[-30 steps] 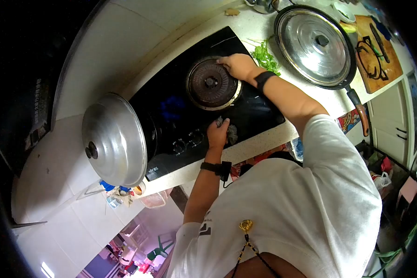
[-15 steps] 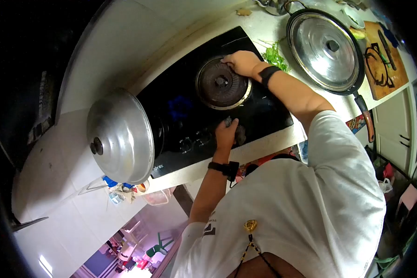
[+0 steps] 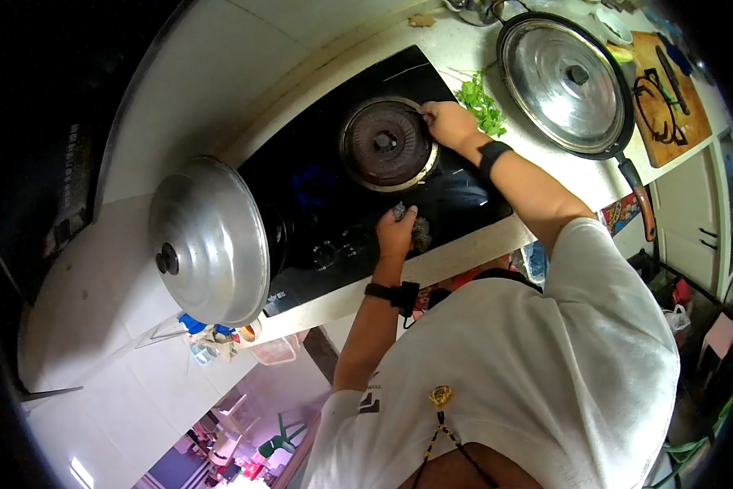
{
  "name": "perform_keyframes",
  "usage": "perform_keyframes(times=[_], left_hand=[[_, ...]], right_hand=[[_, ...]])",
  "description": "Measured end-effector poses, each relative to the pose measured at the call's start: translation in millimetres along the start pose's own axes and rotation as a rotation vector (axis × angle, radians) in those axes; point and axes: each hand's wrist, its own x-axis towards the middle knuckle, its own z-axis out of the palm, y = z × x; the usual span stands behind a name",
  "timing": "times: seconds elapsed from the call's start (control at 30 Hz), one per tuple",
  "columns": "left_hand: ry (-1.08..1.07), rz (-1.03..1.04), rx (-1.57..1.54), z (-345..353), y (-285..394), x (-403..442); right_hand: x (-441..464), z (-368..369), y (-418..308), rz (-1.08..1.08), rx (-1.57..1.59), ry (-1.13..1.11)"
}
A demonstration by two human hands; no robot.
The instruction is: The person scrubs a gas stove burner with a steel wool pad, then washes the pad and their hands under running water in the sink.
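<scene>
My left hand (image 3: 395,235) is closed round a grey, fuzzy wad that looks like a steel wool scrubber (image 3: 421,234). It is just over the front part of the black glass gas hob (image 3: 456,204). My right hand (image 3: 452,124) reaches the far right edge of the round, dark burner (image 3: 387,143), fingers pinched together. Whatever is between those fingertips, if anything, is too small to make out. The burner's pan support is absent from around it. Bright streaks show on the glass right of the burner.
A large domed metal lid (image 3: 211,244) covers the hob's left side. Green herbs (image 3: 482,106) lie on the counter at right. Beyond them sits a lidded frying pan (image 3: 562,90), its handle jutting forward. A cutting board (image 3: 680,134) carries a black pan support (image 3: 658,110) and a knife (image 3: 673,77).
My right hand has moved right along the burner's rim, off its top to its edge. My left hand stays almost in place with the scrubber. The view has shifted slightly.
</scene>
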Motion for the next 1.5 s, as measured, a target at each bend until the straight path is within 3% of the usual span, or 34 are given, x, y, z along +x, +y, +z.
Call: perform_keyframes(times=[0.07,0.23,0.37,0.43,0.57,0.73,0.87,1.07,1.13,1.27,1.37,1.43,1.5], left_hand=[[-0.001,-0.048,-0.024,3,7,-2],[0.034,0.056,-0.046,6,-2,1],[0.071,0.193,-0.037,4,-6,5],[-0.017,-0.055,-0.002,1,16,-8],[-0.032,-0.063,-0.055,3,5,-3],[0.001,0.070,-0.029,3,-10,8],[-0.002,-0.012,0.018,1,1,3],[0.037,0.149,-0.050,5,-21,14],[0.012,0.015,-0.045,2,-2,0],[-0.008,-0.011,-0.026,4,8,-4],[0.022,0.006,-0.028,6,2,0],[0.012,0.129,-0.041,4,-1,1],[0.013,0.076,-0.043,3,-4,0]], right_hand=[[4,7,2,-0.029,-0.024,0.038],[30,21,-28,-0.080,-0.114,0.060],[16,6,-4,-0.212,-0.105,0.088],[7,-6,9,-0.250,-0.222,0.117],[19,-9,18,-0.326,-0.294,0.097],[47,-1,4,-0.416,-0.376,-0.001],[25,-11,17,-0.368,-0.359,-0.027],[50,-5,6,-0.428,-0.370,0.029],[33,-16,9,-0.400,-0.379,-0.004],[30,-17,17,-0.366,-0.393,-0.046],[50,-7,4,-0.443,-0.412,-0.011],[53,-7,-3,-0.423,-0.423,-0.044],[42,-13,3,-0.429,-0.414,-0.025]])
